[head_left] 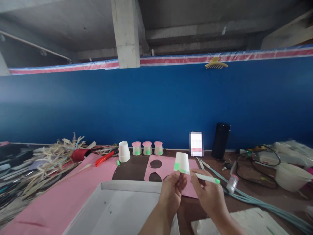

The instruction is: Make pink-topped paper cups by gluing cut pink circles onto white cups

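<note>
Just below the frame's centre, the left hand (173, 191) pinches an upside-down paper cup (182, 163) by its rim, while the right hand (207, 192) grips a green marker (205, 178) lying leftward, tip at the cup's lower edge.

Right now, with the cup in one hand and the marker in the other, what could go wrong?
1. The left hand pinches the upside-down paper cup only at its rim; marker pressure might dent or twist it.
2. The green marker in the right hand could smear the fresh green patch.
3. The cup is held in the air above the pink sheet; a slip would likely drop it there.
</note>
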### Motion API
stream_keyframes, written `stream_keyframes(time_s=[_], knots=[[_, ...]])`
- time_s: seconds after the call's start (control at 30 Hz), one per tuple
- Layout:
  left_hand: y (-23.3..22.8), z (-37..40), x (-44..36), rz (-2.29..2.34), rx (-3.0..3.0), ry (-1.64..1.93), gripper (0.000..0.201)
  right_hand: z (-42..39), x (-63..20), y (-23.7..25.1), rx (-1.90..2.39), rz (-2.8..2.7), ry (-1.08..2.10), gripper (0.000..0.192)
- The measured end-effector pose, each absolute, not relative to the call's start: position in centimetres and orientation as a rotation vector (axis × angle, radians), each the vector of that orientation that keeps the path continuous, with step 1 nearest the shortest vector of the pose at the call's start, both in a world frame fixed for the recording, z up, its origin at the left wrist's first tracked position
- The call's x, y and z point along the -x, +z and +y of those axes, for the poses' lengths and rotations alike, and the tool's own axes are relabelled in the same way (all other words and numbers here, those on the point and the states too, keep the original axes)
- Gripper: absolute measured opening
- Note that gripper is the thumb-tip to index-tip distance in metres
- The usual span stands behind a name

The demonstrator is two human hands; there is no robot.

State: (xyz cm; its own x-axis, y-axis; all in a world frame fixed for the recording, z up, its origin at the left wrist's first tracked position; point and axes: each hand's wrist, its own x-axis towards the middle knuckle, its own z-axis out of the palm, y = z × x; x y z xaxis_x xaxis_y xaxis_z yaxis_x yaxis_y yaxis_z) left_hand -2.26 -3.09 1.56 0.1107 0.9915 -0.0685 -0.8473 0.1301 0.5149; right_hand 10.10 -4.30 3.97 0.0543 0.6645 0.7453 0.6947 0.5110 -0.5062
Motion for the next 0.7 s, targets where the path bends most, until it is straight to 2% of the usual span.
stream_keyframes(time_s=[0.33, 0.7], knots=[[1.59, -3.06, 2.29, 0.460, -0.371, 1.388, 0.009, -4.23, -10.12, 4.04, 1.169, -1.620, -0.078, 0.027], [1.50, -2.99, 2.31, 0.453, -0.341, 1.387, 0.008, -4.20, -10.27, 3.67, 1.174, -1.630, 0.010, 0.026]])
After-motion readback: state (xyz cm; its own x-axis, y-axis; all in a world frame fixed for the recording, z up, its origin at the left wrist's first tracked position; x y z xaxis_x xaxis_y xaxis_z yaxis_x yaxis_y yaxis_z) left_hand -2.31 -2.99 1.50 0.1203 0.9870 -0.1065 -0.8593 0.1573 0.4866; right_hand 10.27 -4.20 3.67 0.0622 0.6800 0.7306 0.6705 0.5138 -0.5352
